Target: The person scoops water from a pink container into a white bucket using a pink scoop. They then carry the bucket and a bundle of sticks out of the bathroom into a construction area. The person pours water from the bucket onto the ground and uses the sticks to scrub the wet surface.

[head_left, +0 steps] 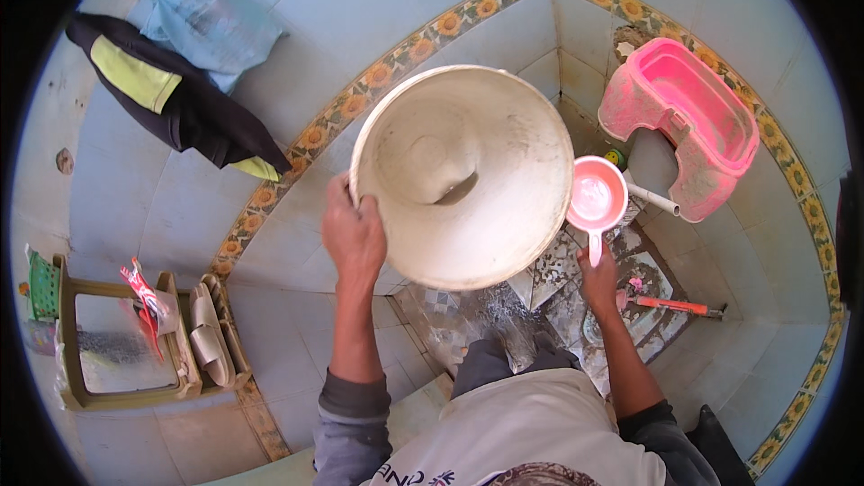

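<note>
My left hand is closed on the left rim of a large off-white basin. The basin is held up and tilted, its stained inside facing me, with a dark curved patch near the centre. Beside its right rim is a small pink dipper with a white handle. My right hand grips that handle from below. The dipper's bowl faces up and touches or overlaps the basin's edge; I cannot tell which. Part of the floor is hidden behind the basin.
A dirty pink plastic tub stands at the upper right, near a white pipe. An orange-handled tool lies on the wet, stained floor. On the left wall are a framed mirror shelf, a dark garment and a blue bag.
</note>
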